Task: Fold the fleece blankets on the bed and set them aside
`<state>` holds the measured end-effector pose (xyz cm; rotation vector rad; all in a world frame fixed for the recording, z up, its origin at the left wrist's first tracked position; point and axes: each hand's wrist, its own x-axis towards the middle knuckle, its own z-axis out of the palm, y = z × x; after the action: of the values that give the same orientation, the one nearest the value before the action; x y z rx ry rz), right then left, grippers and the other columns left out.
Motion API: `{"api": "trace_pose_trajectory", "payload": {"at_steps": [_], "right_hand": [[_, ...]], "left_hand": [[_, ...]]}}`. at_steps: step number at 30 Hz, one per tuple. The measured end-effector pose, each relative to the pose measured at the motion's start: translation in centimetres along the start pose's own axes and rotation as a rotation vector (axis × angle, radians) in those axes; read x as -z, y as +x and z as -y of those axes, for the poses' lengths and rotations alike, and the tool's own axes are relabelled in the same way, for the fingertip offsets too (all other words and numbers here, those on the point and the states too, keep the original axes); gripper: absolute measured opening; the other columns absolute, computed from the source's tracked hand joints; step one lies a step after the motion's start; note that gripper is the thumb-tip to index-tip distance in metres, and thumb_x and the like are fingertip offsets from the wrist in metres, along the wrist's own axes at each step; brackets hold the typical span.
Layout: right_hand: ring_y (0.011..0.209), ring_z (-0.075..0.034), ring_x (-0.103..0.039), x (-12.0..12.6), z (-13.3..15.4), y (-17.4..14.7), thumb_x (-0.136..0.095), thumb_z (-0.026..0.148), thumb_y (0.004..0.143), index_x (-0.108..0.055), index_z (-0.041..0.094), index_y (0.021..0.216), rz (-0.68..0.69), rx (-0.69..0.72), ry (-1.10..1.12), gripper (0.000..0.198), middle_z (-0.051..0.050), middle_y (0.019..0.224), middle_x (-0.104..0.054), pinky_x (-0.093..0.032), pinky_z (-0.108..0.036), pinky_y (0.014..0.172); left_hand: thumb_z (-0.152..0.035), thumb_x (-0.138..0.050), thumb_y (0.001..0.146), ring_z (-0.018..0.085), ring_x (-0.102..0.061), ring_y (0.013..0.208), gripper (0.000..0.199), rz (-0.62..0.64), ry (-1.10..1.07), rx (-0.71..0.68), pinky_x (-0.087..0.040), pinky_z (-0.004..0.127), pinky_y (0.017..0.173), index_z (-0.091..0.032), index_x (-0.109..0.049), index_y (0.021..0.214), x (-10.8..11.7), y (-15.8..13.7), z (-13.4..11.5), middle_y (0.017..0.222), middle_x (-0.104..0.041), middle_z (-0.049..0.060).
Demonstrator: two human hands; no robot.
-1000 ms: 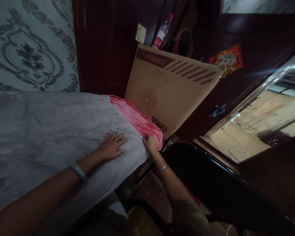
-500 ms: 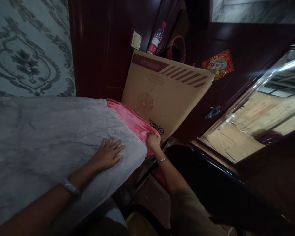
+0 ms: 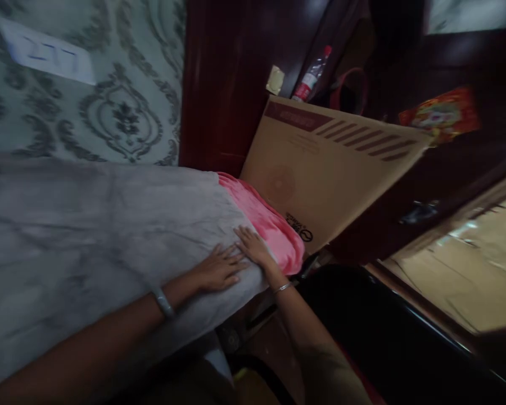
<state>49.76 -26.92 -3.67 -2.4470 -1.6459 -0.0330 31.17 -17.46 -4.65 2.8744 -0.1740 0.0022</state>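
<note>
Flatly, both hands (image 3: 220, 271) (image 3: 253, 246) lie spread-fingered on the grey cloth (image 3: 130, 230), the right nearer the pink fabric (image 3: 276, 228)

flat gray cloth (image 3: 152, 219) beside pink cloth (image 3: 275, 226)

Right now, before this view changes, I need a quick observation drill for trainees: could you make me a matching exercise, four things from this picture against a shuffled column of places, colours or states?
Column one
1. Left hand
2. Pink cloth
3. Cardboard box
4. Bottle

Column two
A. Red-topped, seen just past the upper edge of the cardboard box
B. Resting spread out on the grey cloth
C. Brown, with a row of dark slanted stripes printed on it
D. Showing along the grey cloth's edge, toward the cardboard box

Right pairs: 1-B, 2-D, 3-C, 4-A
</note>
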Motion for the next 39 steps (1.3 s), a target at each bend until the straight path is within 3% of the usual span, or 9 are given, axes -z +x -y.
{"api": "trace_pose_trajectory", "payload": {"at_steps": [5,8,13,17,21,25,28,33,39], "right_hand": [[0.152,-0.028,-0.022,-4.0,-1.4,-0.8,-0.030,0.048,0.099,-0.031,0.017,0.157,0.008,-0.130,-0.011,0.066,-0.013,0.164,-0.027,-0.022,-0.053,0.120],[0.151,-0.028,-0.024,-6.3,-3.5,-0.2,-0.026,0.052,0.094,-0.034,0.017,0.156,-0.038,-0.099,0.007,0.072,-0.013,0.163,-0.030,-0.022,-0.052,0.121],[0.151,-0.027,-0.020,-8.5,-5.0,0.3,-0.021,0.062,0.085,-0.034,0.025,0.156,-0.069,-0.075,0.070,0.081,-0.012,0.163,-0.030,-0.025,-0.053,0.120],[0.152,-0.027,-0.018,-8.7,-4.6,0.2,-0.019,0.066,0.081,-0.033,0.028,0.156,-0.058,-0.119,0.089,0.086,-0.008,0.163,-0.030,-0.023,-0.054,0.120],[0.152,-0.026,-0.016,-8.7,-4.7,0.3,-0.016,0.071,0.079,-0.033,0.024,0.156,-0.043,-0.126,0.117,0.092,-0.009,0.164,-0.028,-0.021,-0.052,0.122],[0.150,-0.031,-0.024,-8.5,-4.3,1.3,-0.016,0.072,0.078,-0.038,0.025,0.153,-0.016,-0.196,0.083,0.092,-0.011,0.161,-0.033,-0.028,-0.062,0.116],[0.146,-0.037,-0.034,-7.4,-0.5,3.4,-0.017,0.066,0.083,-0.048,0.015,0.146,-0.063,-0.148,0.048,0.087,-0.020,0.154,-0.042,-0.036,-0.065,0.110],[0.144,-0.029,-0.039,-5.0,13.1,8.6,-0.036,0.047,0.093,-0.050,0.016,0.146,-0.068,0.357,0.102,0.063,-0.016,0.154,-0.044,-0.032,-0.047,0.118],[0.149,-0.027,-0.032,-4.6,27.5,14.7,-0.048,0.041,0.097,-0.047,0.021,0.150,0.195,0.659,0.176,0.056,-0.011,0.160,-0.035,-0.031,-0.045,0.118]], "left_hand": [[-0.051,-0.050,0.093,0.038,-0.022,0.151,0.061,0.050,-0.080,-0.131,-0.017,0.065,0.120,-0.029,-0.042,0.150,-0.3,-6.0,-2.5,0.163,-0.032,0.006],[-0.054,-0.041,0.096,0.032,-0.031,0.149,0.060,-0.029,-0.100,-0.003,-0.017,0.061,0.121,-0.029,-0.040,0.151,1.0,-11.8,-0.7,0.157,-0.043,0.007],[-0.052,-0.038,0.097,0.033,-0.017,0.153,0.062,-0.174,0.099,0.806,-0.011,0.061,0.122,-0.028,-0.034,0.155,3.6,-26.4,4.9,0.165,-0.025,0.009],[-0.055,-0.035,0.096,0.034,-0.017,0.153,0.063,-0.230,0.223,1.415,-0.012,0.062,0.121,-0.030,-0.036,0.154,5.0,-37.7,6.4,0.165,-0.027,0.005],[-0.057,-0.026,0.095,0.047,-0.020,0.149,0.071,-0.297,0.235,1.725,-0.020,0.074,0.111,-0.021,-0.033,0.156,5.5,-45.3,5.3,0.165,-0.024,0.012],[-0.057,-0.024,0.094,0.048,-0.023,0.147,0.073,-0.308,0.269,1.841,-0.023,0.071,0.112,-0.018,-0.037,0.154,5.1,-47.0,4.7,0.165,-0.024,0.014],[-0.052,-0.027,0.095,0.041,-0.013,0.153,0.070,-0.269,0.322,1.658,-0.014,0.066,0.118,-0.018,-0.032,0.156,5.1,-44.9,5.6,0.167,-0.016,0.014],[-0.051,-0.031,0.096,0.030,-0.011,0.155,0.063,-0.193,0.236,1.265,-0.003,0.061,0.121,-0.028,-0.034,0.155,6.7,-40.5,9.3,0.167,-0.020,0.005],[-0.035,-0.037,0.095,0.032,-0.039,0.143,0.052,-0.372,0.211,1.466,-0.024,0.059,0.117,-0.018,-0.054,0.141,9.7,-41.4,15.1,0.153,-0.047,0.016]]}}
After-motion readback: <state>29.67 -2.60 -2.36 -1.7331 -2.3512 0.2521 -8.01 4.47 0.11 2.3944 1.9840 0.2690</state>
